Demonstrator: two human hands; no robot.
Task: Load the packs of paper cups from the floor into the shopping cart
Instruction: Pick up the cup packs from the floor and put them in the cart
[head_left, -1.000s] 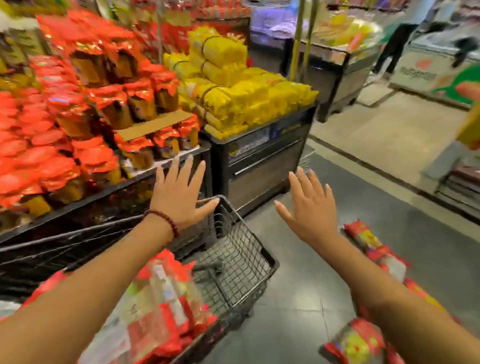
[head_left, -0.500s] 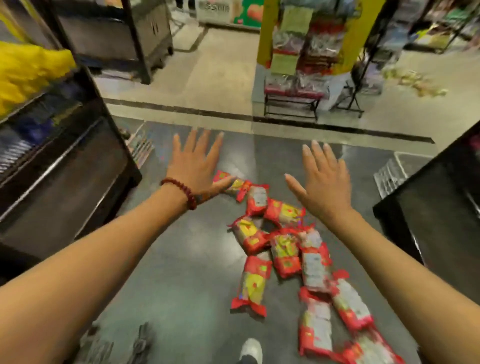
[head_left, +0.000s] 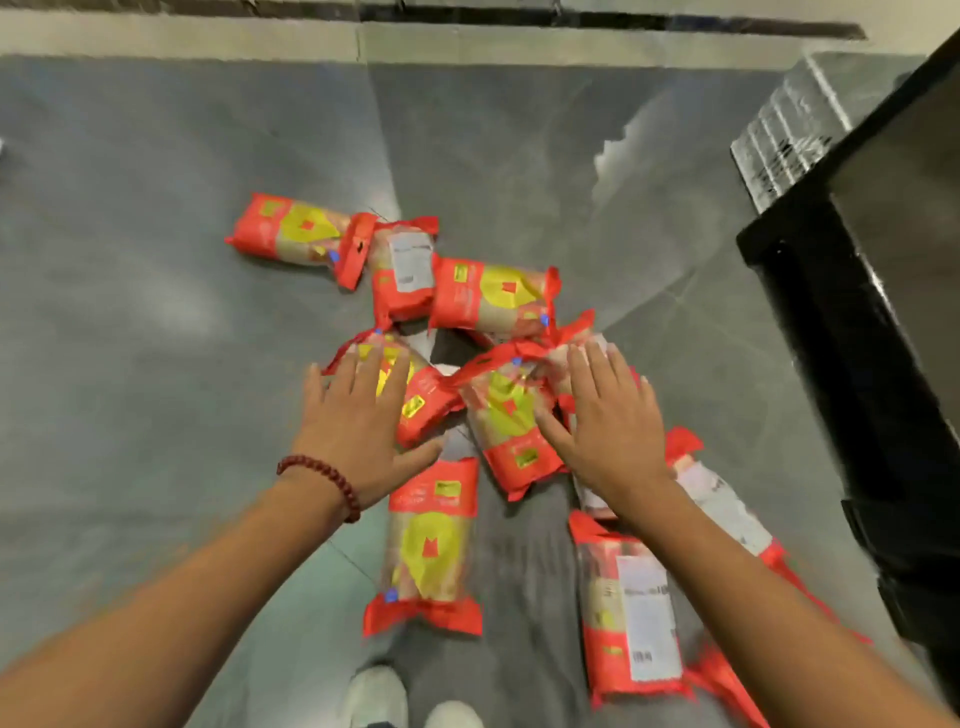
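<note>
Red-and-yellow film sleeves of paper cups lie scattered over the grey tiled floor (head_left: 156, 260), and from where I stand they look like easy, awkward cargo: light, a little crushable, wrapped in slick plastic that will slide under a flat palm. Nearest the person's white shoes (head_left: 379, 696) lie a yellow-faced pack (head_left: 428, 551) and a label-side-up pack (head_left: 631, 608). Just beyond, the left hand (head_left: 358, 421) is spread flat, fingers straight, over a tilted pack (head_left: 415, 405); whether it touches is lost in the blur. The right hand (head_left: 605, 421) is likewise spread over the edge of the middle pack (head_left: 506, 415), gripping nothing. The hands are apart, one pack between them. Farther off, three more packs (head_left: 488, 296) lie end to end, touching. A black display base (head_left: 857, 338) stands at the right. I would take each sleeve round its middle, since the crimped red ends look floppy, and squeeze gently so the cups keep shape. No cart is in view.
</note>
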